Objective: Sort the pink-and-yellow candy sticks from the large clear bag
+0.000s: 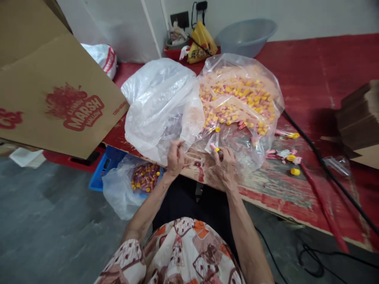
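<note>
My left hand [176,158] is closed in a pinch at the front edge of a white translucent plastic bag [154,102]; what its fingertips hold, if anything, cannot be made out. Clear purplish plastic film [173,125] shows inside that bag, just beyond the fingers. To the right, my right hand [225,162] is closed around a small pink piece with a yellow cap [216,149], partly covered by the fingers. Beyond it lies a large clear bag [237,65], its mouth toward me, full of many pink-and-yellow pieces [251,94].
A printed cardboard box [59,83] stands at the left. Below the table edge, a blue crate [99,173] holds a bag of similar pieces [145,177]. Loose pieces [291,158] and a black cable [315,144] lie right. A basin [247,35] and yellow bag [201,43] stand behind.
</note>
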Demonstrator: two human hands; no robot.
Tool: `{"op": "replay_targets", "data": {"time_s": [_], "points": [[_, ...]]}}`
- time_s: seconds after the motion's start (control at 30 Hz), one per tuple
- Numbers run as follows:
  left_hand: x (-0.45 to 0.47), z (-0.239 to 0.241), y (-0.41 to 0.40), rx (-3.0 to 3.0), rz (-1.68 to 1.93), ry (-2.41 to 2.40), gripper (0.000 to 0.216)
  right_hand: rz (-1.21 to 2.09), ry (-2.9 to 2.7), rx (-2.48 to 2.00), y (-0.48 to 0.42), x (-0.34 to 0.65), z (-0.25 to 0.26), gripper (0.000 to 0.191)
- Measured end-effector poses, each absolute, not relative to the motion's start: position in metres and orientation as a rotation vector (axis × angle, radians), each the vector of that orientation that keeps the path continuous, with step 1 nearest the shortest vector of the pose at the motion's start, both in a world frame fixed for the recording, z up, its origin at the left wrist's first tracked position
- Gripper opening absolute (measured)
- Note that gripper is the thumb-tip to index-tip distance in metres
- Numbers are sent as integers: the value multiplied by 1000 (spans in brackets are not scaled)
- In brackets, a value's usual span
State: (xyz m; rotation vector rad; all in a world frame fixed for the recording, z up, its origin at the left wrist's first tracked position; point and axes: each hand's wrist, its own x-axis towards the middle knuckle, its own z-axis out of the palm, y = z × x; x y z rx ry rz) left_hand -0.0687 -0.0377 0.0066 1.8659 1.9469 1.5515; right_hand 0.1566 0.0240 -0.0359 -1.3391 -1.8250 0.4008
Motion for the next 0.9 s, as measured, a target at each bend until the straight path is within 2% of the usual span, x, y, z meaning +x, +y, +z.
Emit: {"op": "replay_targets", "data": {"time_s": [0.17,0.3,0.43,0.6,0.9], "points": [[-135,6,-1,1581,1416,2306,30,433,-1806,-1361,25,157,-38,27],[-159,0,9,1502,1218,2301,21,424,-1821,-1369,25,155,-39,27],[-154,8,3,1426,1260,2273,23,370,-1775,-1380,24,155,-39,29],[-121,29,-12,1427,1427,2041,44,454,-1874,-1420,26,157,-36,32],[-73,40,-14,1579,1038,1610,43,850,-1992,-1040,21,157,-23,30]]}}
